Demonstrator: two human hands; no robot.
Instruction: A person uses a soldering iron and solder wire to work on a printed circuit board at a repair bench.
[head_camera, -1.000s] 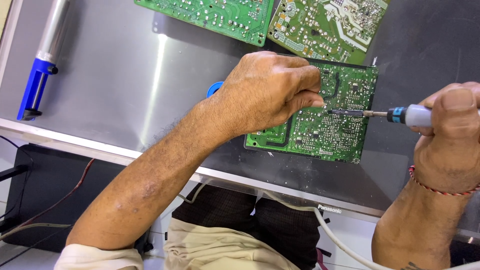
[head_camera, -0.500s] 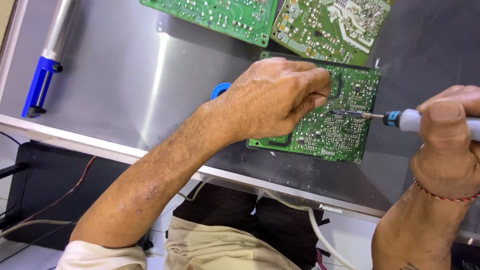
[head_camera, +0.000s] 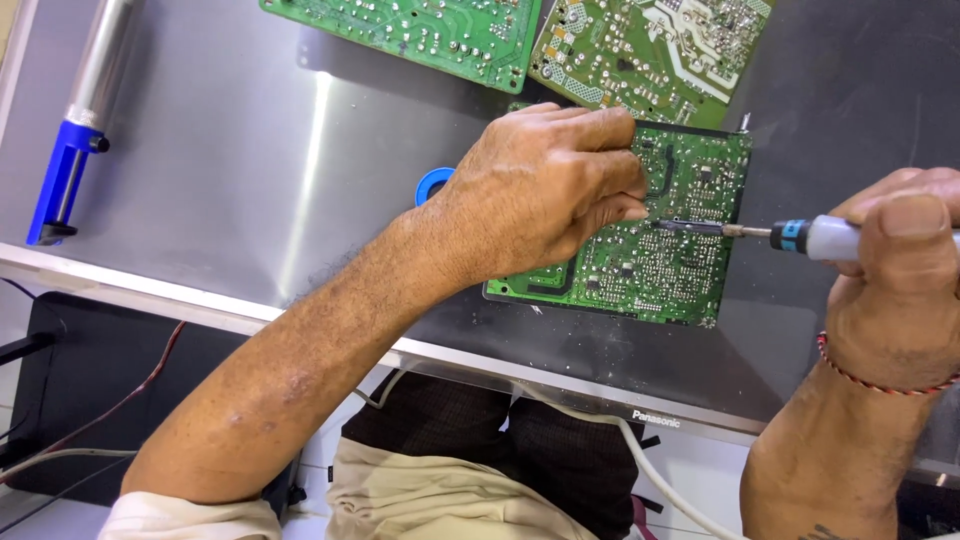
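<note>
A green circuit board (head_camera: 680, 250) lies solder side up on a metal sheet (head_camera: 250, 190). My left hand (head_camera: 545, 190) rests on its left part, fingers curled and pinched near the middle of the board; what they hold, if anything, is hidden. My right hand (head_camera: 895, 280) grips a soldering iron (head_camera: 790, 235) with a white and blue handle. Its thin tip (head_camera: 665, 225) reaches left onto the board, right by my left fingertips.
Two more green circuit boards (head_camera: 420, 25) (head_camera: 650, 50) lie at the far edge. A blue and silver desoldering pump (head_camera: 75, 130) lies at the left. A blue ring (head_camera: 433, 185) peeks from behind my left wrist. White cables (head_camera: 650, 470) hang below the table's front edge.
The iron's tip has stayed on the board by my left fingertips. Both hands shifted only slightly on the board.
</note>
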